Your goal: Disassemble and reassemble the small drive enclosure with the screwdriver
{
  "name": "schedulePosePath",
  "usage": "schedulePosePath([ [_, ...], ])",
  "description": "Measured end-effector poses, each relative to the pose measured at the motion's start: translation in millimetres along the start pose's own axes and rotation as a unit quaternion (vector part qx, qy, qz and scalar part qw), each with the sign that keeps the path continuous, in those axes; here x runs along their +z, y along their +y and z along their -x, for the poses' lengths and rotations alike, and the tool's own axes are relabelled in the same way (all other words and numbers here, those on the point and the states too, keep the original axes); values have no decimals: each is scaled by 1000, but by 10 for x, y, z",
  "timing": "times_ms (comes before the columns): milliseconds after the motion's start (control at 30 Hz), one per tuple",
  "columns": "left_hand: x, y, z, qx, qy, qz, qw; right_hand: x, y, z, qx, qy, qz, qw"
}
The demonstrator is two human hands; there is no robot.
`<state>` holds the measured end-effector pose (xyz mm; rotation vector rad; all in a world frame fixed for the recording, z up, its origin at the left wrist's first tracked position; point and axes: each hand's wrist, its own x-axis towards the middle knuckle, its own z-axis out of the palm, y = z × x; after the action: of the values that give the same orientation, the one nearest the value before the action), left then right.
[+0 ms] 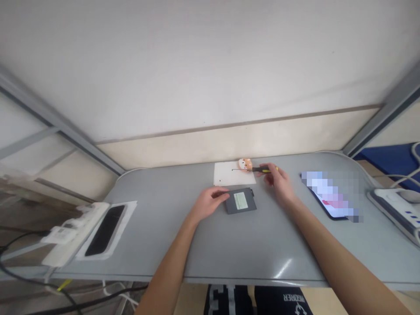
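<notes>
My left hand (211, 202) grips the left edge of a flat dark grey rectangular device (232, 204), which lies on the grey table. The device has a pale label (242, 201) on its top face and a small black part at its far right corner. In my right hand (277, 179) is a screwdriver (260, 169) with a black and yellow handle, its thin shaft pointing left. That shaft extends over a white sheet (226, 174) with a small dark speck on it. A small orange and white figurine (244, 164) sits at the sheet's far edge, just behind the shaft.
A phone with a lit, pixelated screen (328, 197) lies to the right. Beyond it stands a white power strip (395, 212). At the left are a dark-screened phone (105, 231) and another power strip (78, 234) with plugs. A wall (213, 144) closes off the table's far side.
</notes>
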<state>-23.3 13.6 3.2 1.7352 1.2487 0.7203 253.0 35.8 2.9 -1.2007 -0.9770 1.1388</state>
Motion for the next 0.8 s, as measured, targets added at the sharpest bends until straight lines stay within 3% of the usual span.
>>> schedulePosePath([
  [333, 32, 129, 49, 19, -14, -52, 998, -12, -7, -11, 10, 6, -4, 1000],
  [600, -24, 263, 174, 59, -128, -70, 988, -40, -2, -24, 0, 8, -8, 1000],
  [800, -5, 306, 167, 67, -105, -93, 988, -79, 0, -42, -8, 9, -30, 999],
])
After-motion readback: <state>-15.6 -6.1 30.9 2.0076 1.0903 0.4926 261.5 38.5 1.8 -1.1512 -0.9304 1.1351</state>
